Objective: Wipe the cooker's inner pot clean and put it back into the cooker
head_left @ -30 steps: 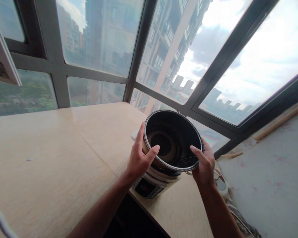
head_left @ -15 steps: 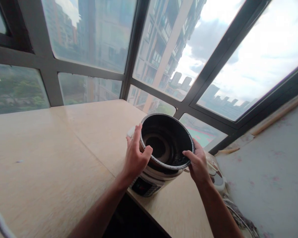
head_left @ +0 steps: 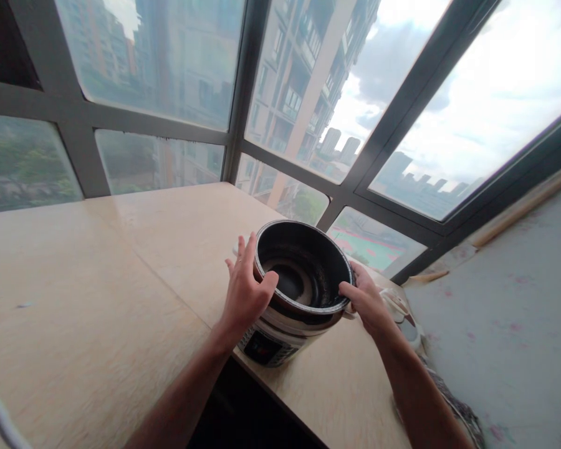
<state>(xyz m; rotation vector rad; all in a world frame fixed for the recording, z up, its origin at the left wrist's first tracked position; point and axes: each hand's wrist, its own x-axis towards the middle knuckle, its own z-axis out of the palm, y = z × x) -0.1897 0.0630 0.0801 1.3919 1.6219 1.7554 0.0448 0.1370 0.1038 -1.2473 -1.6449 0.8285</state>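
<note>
A dark inner pot (head_left: 308,249), round with a pale rim, sits at the mouth of a light-coloured rice cooker (head_left: 287,330); its lower part is hidden, so I cannot tell how deep it is. My left hand (head_left: 249,290) grips the left side, thumb at the rim and fingers spread along the outside. On the right, my right hand (head_left: 367,299) pinches the rim, its thumb over the inside edge. Inside the pot I see only the dark bottom with a lighter ring. The cooker's dark control panel (head_left: 260,348) faces me.
The cooker stands near the front edge of a pale tabletop (head_left: 98,299), beside a dark gap (head_left: 247,405). Window frames (head_left: 236,125) rise behind. At the right, a white object (head_left: 409,330) and a crumpled cloth (head_left: 462,408) lie by the wall. A white cable (head_left: 0,415) shows lower left.
The inner pot has come down slightly toward the cooker, with both hands still at its rim. My left fingers have spread a little. The whole view has shifted slightly.
</note>
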